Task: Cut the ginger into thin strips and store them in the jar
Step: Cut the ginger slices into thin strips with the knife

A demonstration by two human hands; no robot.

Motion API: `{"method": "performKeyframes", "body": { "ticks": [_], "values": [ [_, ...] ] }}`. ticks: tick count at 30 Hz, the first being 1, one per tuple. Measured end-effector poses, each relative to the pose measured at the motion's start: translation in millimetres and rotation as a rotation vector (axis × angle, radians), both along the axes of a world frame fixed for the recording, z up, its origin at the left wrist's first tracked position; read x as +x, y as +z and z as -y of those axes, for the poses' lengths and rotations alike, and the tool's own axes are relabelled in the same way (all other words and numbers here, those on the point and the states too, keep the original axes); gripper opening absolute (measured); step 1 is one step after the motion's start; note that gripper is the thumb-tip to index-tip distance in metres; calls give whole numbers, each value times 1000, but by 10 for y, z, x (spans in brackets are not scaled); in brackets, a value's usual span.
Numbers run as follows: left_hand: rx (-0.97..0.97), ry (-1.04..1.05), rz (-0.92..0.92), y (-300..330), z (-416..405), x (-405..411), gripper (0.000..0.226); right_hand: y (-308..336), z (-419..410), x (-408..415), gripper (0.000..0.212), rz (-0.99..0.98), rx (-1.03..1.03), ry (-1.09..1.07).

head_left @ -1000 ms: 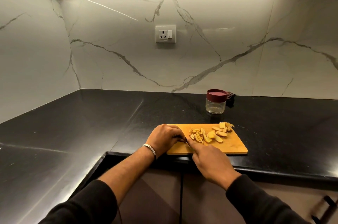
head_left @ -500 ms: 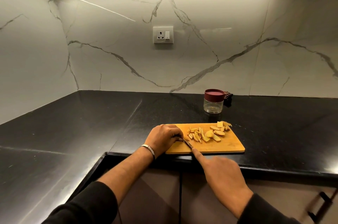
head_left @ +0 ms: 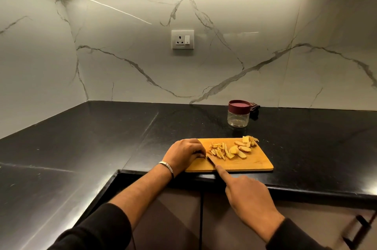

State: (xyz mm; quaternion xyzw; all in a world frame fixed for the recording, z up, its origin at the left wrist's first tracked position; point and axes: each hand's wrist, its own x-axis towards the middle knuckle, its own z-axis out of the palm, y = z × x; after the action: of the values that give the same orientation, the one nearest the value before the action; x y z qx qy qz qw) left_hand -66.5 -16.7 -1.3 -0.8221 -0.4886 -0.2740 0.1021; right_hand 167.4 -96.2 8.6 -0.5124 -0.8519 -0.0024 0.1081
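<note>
While the left hand (head_left: pixel 184 152) pins a ginger piece with curled fingers and the right hand (head_left: pixel 247 200) grips the knife (head_left: pixel 211 162), strips (head_left: pixel 217 150) lie just beyond the blade; uncut slices (head_left: pixel 241 147) wait further right, and the jar (head_left: pixel 238 114), beyond both hands, is capped and empty.

Head-worn view over a corner worktop

A single wide-angle camera looks forward and down from above the worktop's (head_left: pixel 306 147) front edge, facing the back wall (head_left: pixel 224 66), close over the cutting board (head_left: pixel 255 163) at that edge; the lens bends the wall and takes in the left corner.
</note>
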Motion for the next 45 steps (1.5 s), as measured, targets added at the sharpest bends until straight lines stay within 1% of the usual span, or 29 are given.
{"method": "performKeyframes", "body": {
  "ticks": [3, 6, 13, 19, 22, 25, 30, 38, 45],
  "values": [
    [11, 9, 15, -16, 6, 9, 12, 8, -37, 4, 57, -116, -34, -9],
    [6, 8, 43, -14, 11, 10, 11, 33, -108, -31, 57, -189, -67, 10],
    [-39, -52, 95, 5, 31, -13, 9, 16, -240, -65, 55, -249, -62, -14],
    [-49, -87, 112, 0, 33, -26, 10, -29, -176, -110, 55, -266, -69, 10],
    [-9, -61, 115, -20, 23, -22, 9, -26, -173, -125, 55, -282, -72, 13],
    [-13, -36, 133, -20, 30, -21, 6, -4, -181, -139, 55, -289, -78, 16],
    [16, -4, 89, -21, 32, -19, 7, 37, -195, -165, 54, -304, -121, 36],
    [66, 45, 34, -33, 36, -21, 8, 58, -195, -242, 55, -291, -132, 62],
    [79, 63, 16, -39, 22, -26, 6, 102, -265, -344, 55, -241, -146, 72]
  ]
}}
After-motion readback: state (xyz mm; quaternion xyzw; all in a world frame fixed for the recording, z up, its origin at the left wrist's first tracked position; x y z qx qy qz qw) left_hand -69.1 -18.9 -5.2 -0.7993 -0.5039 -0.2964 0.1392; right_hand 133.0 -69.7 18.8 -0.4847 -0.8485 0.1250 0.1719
